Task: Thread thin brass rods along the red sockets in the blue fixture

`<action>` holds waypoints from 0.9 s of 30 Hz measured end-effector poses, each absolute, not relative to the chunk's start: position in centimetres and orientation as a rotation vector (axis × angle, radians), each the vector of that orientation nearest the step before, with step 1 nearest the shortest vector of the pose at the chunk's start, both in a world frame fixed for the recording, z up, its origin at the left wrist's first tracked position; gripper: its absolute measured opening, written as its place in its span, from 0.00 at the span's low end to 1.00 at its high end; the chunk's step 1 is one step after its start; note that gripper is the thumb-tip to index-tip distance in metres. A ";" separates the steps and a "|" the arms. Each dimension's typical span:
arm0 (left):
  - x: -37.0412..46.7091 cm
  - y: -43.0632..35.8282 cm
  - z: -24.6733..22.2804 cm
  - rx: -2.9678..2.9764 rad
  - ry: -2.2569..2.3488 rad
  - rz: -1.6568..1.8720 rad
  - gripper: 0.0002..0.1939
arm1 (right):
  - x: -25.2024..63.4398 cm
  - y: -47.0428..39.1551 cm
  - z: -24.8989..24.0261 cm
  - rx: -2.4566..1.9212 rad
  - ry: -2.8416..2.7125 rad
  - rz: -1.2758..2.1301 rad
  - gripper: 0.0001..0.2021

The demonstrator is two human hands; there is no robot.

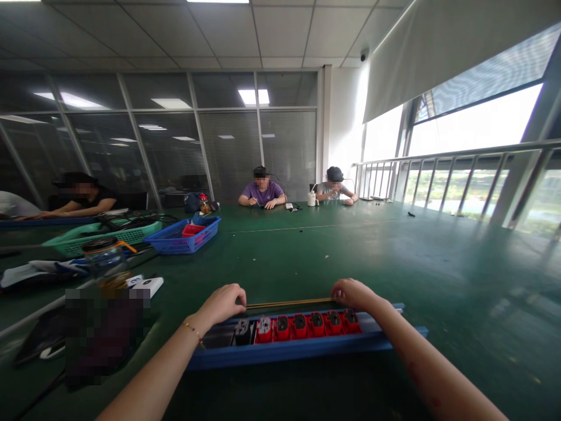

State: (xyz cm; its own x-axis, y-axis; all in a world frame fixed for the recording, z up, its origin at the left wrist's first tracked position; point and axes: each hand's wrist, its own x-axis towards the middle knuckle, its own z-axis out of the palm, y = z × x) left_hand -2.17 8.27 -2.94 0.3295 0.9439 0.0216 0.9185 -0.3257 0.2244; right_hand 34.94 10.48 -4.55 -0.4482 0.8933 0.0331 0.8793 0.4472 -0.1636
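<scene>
A pair of thin yellow strands (289,303) runs straight between my hands, just beyond the blue channel-shaped tray (302,354). My left hand (228,299) is closed at their left end, fingers curled down. At the right end, my right hand (350,293) is closed too, and its fingertips are partly hidden behind the hand. Whether the strands are a band or wires I cannot tell. In the tray stands a row of several red blocks with dark tops (300,325). A black block with a grey top (242,331) sits at the row's left end, below my left hand.
Left of me are a blue basket (175,242) with a red box (193,230), a green basket (70,244) with black cables, a jar (104,257) and a white device (149,286). Several people sit around the green table (438,280). Windows and a railing line the right.
</scene>
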 end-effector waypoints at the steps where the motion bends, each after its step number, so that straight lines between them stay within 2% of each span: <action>1: -2.1 8.5 -3.0 2.429 1.710 0.210 0.05 | 34.7 10.4 -4.4 -1.594 -2.597 0.138 0.12; 4: -1.9 8.7 -3.0 2.460 1.699 0.133 0.05 | 34.1 10.3 -4.0 -1.620 -2.667 -0.001 0.13; 10: -1.4 8.9 -2.7 2.506 1.688 0.016 0.14 | 33.4 10.5 -3.4 -1.649 -2.812 -0.067 0.15; 16: -0.6 9.3 -2.4 2.489 1.663 -0.006 0.11 | 34.1 10.6 -4.0 -1.590 -2.700 0.008 0.11; 20: -0.9 8.5 -1.4 2.442 1.662 0.129 0.06 | 35.0 9.5 -3.6 -1.445 -2.403 0.071 0.09; 23: -1.5 7.1 -0.2 2.380 1.640 0.286 0.08 | 35.7 8.1 -2.7 -1.327 -2.190 0.215 0.10; 27: -1.6 4.6 0.7 2.125 1.443 0.674 0.12 | 36.0 6.1 -2.0 -1.334 -2.080 0.326 0.10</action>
